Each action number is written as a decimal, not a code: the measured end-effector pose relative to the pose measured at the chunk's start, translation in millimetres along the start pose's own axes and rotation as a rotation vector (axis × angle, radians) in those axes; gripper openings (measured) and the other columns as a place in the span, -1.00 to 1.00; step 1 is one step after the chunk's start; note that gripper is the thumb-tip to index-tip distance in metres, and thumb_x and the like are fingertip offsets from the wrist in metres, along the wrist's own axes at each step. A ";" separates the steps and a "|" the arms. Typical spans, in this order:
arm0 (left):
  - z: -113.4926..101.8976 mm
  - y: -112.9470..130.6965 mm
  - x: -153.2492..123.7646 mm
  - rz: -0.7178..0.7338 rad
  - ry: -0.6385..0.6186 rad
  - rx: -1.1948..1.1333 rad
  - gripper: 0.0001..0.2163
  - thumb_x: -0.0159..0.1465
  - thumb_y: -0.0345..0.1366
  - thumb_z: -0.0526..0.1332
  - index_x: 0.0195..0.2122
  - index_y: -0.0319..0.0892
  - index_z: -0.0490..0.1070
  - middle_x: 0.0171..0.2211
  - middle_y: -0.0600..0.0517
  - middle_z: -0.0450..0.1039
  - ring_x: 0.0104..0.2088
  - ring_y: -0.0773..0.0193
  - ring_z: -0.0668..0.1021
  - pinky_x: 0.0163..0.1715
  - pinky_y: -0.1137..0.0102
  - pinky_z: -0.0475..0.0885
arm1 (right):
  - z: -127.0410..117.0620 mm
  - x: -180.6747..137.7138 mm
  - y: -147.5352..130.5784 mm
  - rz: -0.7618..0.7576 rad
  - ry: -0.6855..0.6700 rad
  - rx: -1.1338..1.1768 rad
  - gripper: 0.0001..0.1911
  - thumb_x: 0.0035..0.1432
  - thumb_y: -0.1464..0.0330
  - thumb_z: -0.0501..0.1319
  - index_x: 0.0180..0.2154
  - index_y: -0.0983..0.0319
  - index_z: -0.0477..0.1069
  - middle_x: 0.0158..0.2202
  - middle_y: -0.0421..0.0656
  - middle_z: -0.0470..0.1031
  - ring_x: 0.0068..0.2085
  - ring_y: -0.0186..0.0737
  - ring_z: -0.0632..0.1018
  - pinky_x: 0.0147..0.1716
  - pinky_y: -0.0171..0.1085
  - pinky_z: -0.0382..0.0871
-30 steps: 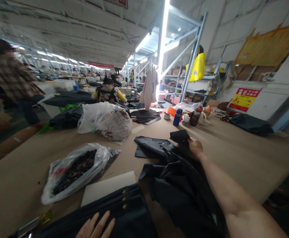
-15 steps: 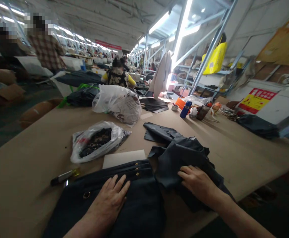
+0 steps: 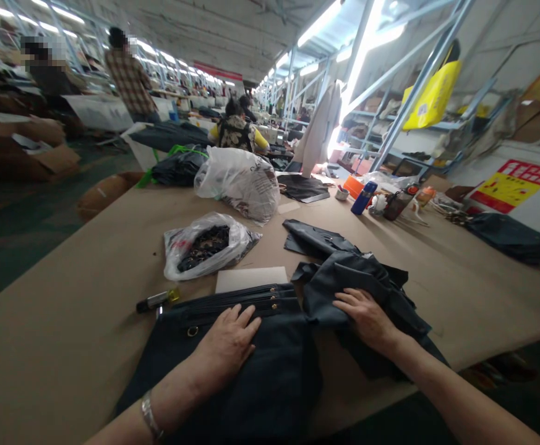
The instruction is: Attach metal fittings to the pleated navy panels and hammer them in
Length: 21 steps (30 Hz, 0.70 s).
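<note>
Here we are pressing our left hand [image 3: 229,339] flat, fingers apart, on the dark studded fabric panel [image 3: 246,346], while our right hand [image 3: 366,314] is lying open on the crumpled black cloth [image 3: 367,278] beside it; smoothing outward should be keeping both flat.

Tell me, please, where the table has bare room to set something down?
Bare table lies left of the marker and dark garment, and right of the fabric pile. It is crowded between the bags and bottles.

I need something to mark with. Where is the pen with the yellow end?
In the head view the pen lies on the table, left of the dark garment under the left hand, and in front of the small plastic bag.
</note>
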<state>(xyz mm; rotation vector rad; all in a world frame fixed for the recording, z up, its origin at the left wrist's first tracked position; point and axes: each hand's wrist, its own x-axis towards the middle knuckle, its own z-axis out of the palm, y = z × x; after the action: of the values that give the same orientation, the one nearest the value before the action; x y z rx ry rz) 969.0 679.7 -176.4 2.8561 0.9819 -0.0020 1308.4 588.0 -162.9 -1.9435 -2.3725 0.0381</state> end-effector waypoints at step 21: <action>-84.0 55.6 29.7 -0.115 0.570 -0.911 -0.88 0.14 -0.38 0.23 -0.27 -0.17 0.42 -0.32 0.04 0.41 -0.30 0.28 0.44 -0.30 0.41 0.32 | -33.9 44.3 -146.5 0.541 0.538 0.869 -0.38 0.13 0.04 0.04 0.13 0.25 0.19 -0.16 0.02 0.47 -0.12 0.12 0.47 -0.21 -0.02 0.35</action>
<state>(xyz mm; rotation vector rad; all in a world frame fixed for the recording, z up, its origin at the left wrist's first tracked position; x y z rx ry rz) 1023.2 664.1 -87.9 1.9611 0.8878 1.0068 1159.0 601.5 -117.6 -1.7428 -1.1471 0.4290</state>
